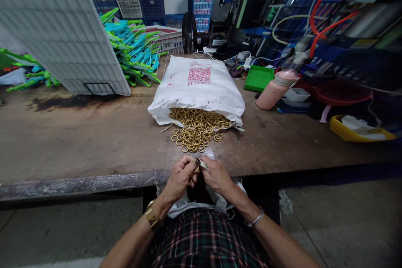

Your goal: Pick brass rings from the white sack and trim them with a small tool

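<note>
My left hand (179, 178) is closed around a few brass-coloured rings (196, 169), just in front of the table's near edge. My right hand (219, 179) grips a small tool (204, 165) with a pale body and a dark tip. That tip meets the rings at the left fingertips; its exact kind is too small to tell. Beyond my hands, a pile of brass-coloured rings (196, 135) spills onto the table from the mouth of a white woven sack (176, 76) with red print.
On the brown table (94, 138), a grey ribbed panel (72, 29) and green-and-blue plastic pieces (138, 50) stand at left. To the right are a pink bottle (272, 93), a green tray (259, 78) and a yellow tray (342, 132). White plastic (179, 208) lies over my lap.
</note>
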`<action>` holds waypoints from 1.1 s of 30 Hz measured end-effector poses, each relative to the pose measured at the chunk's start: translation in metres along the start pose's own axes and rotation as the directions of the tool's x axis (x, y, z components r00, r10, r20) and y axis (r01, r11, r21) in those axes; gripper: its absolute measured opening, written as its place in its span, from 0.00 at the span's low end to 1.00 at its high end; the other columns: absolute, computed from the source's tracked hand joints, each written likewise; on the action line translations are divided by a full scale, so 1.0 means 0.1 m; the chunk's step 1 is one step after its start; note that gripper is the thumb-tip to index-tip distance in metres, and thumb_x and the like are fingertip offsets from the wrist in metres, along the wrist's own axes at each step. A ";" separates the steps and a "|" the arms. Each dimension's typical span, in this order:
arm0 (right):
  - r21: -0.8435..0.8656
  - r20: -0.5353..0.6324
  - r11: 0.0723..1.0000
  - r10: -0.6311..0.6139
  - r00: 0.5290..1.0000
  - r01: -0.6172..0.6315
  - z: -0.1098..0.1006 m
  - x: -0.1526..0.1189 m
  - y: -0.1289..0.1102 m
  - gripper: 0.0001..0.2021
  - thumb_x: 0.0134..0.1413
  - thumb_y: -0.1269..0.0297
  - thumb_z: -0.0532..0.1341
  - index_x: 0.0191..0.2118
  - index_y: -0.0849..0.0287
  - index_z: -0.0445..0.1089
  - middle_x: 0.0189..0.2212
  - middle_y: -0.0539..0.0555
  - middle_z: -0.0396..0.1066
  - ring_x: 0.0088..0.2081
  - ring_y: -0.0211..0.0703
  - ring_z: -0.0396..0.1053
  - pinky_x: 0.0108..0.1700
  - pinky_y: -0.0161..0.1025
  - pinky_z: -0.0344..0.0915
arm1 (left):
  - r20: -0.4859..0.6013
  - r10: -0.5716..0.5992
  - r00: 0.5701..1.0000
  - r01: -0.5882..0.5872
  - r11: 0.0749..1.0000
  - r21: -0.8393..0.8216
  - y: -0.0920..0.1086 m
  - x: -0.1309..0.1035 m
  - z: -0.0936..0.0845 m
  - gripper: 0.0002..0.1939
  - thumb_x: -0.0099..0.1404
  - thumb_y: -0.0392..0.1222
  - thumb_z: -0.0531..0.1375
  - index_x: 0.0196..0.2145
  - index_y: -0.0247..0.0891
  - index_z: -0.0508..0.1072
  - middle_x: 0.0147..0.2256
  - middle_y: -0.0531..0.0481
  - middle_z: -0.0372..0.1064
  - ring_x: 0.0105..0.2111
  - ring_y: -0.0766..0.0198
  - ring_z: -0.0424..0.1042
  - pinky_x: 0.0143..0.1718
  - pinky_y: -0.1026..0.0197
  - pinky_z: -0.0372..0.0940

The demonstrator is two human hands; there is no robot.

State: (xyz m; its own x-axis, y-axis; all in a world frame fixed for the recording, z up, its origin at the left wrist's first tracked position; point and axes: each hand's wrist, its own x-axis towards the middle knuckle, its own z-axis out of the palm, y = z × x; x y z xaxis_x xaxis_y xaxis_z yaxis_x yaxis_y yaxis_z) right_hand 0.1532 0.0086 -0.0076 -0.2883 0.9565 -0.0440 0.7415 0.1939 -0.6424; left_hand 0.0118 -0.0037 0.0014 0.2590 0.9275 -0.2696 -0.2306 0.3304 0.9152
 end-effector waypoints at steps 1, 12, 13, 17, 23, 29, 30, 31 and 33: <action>-0.016 0.002 1.000 -0.002 1.000 0.002 0.00 0.00 0.00 0.08 0.46 0.74 0.49 0.28 0.57 0.62 0.22 0.49 0.64 0.24 0.36 0.60 0.28 0.31 0.51 | 0.003 0.002 1.000 -0.002 1.000 0.002 0.00 0.00 0.00 0.13 0.58 0.50 0.56 0.29 0.37 0.61 0.19 0.58 0.59 0.15 0.75 0.56 0.16 0.72 0.53; -0.102 0.039 0.995 -0.014 0.999 0.018 0.00 0.02 0.00 0.10 0.45 0.75 0.49 0.31 0.57 0.63 0.23 0.50 0.66 0.26 0.37 0.61 0.29 0.32 0.50 | -0.001 0.002 1.000 -0.002 1.000 0.026 -0.01 0.00 -0.02 0.17 0.57 0.54 0.56 0.28 0.37 0.60 0.18 0.58 0.58 0.15 0.74 0.56 0.16 0.71 0.54; -0.112 0.040 0.994 -0.012 0.999 0.016 0.00 0.02 0.00 0.10 0.45 0.75 0.49 0.31 0.57 0.63 0.24 0.50 0.66 0.26 0.37 0.61 0.29 0.32 0.49 | -0.005 0.000 1.000 0.000 1.000 0.028 0.00 0.00 -0.02 0.17 0.56 0.55 0.56 0.28 0.37 0.60 0.18 0.58 0.58 0.15 0.74 0.56 0.16 0.71 0.54; -0.148 0.032 0.989 -0.023 0.999 0.028 0.01 0.02 0.01 0.10 0.44 0.75 0.49 0.32 0.57 0.64 0.23 0.50 0.66 0.25 0.37 0.61 0.28 0.33 0.48 | 0.005 0.012 1.000 -0.012 0.999 0.047 0.02 -0.02 -0.02 0.17 0.56 0.55 0.56 0.28 0.37 0.60 0.19 0.58 0.58 0.16 0.74 0.56 0.16 0.71 0.54; -0.091 0.104 0.994 -0.052 0.993 0.061 -0.04 0.03 -0.02 0.10 0.45 0.75 0.49 0.32 0.57 0.64 0.21 0.49 0.65 0.23 0.37 0.59 0.26 0.32 0.46 | 0.020 0.074 0.997 -0.076 0.988 0.135 0.03 -0.06 -0.06 0.18 0.57 0.56 0.56 0.27 0.36 0.61 0.19 0.57 0.58 0.16 0.74 0.57 0.18 0.71 0.55; -0.279 0.075 0.959 0.065 0.995 -0.042 -0.16 0.07 -0.03 0.10 0.47 0.73 0.50 0.35 0.58 0.65 0.22 0.52 0.67 0.23 0.38 0.59 0.25 0.35 0.43 | 0.179 0.020 0.984 -0.025 0.999 0.027 0.17 -0.29 0.01 0.16 0.58 0.53 0.56 0.28 0.36 0.62 0.20 0.56 0.61 0.16 0.74 0.58 0.17 0.71 0.53; -0.307 0.035 0.949 0.089 0.995 -0.074 -0.18 0.09 -0.02 0.11 0.47 0.73 0.50 0.36 0.59 0.65 0.23 0.53 0.68 0.23 0.38 0.60 0.25 0.35 0.43 | 0.226 -0.010 0.974 0.013 1.000 -0.010 0.17 -0.33 0.04 0.15 0.58 0.52 0.57 0.28 0.36 0.62 0.20 0.55 0.62 0.16 0.74 0.59 0.17 0.71 0.53; -0.323 -0.014 0.941 0.105 0.994 -0.104 -0.21 0.11 -0.01 0.11 0.48 0.74 0.50 0.36 0.59 0.66 0.24 0.53 0.68 0.23 0.38 0.61 0.26 0.35 0.44 | 0.263 -0.053 0.963 0.067 0.997 -0.044 0.15 -0.37 0.06 0.15 0.57 0.52 0.57 0.28 0.36 0.62 0.20 0.55 0.62 0.15 0.74 0.59 0.16 0.71 0.52; -0.322 -0.137 0.933 0.123 0.983 -0.162 -0.27 0.17 0.05 0.11 0.49 0.73 0.50 0.37 0.59 0.66 0.25 0.54 0.69 0.25 0.39 0.62 0.27 0.35 0.46 | 0.283 -0.186 0.941 0.220 0.971 -0.095 0.03 -0.39 0.08 0.15 0.56 0.51 0.59 0.27 0.36 0.62 0.20 0.55 0.61 0.13 0.75 0.57 0.13 0.71 0.50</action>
State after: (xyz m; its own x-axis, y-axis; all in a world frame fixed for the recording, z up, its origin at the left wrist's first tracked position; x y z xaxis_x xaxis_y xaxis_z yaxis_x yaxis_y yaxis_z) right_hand 0.1677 0.0319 0.0092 -0.1092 0.9939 -0.0175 0.9332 0.0964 -0.3461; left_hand 0.0081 -0.0404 0.0173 0.5515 0.7622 -0.3389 -0.2558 0.5413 0.8010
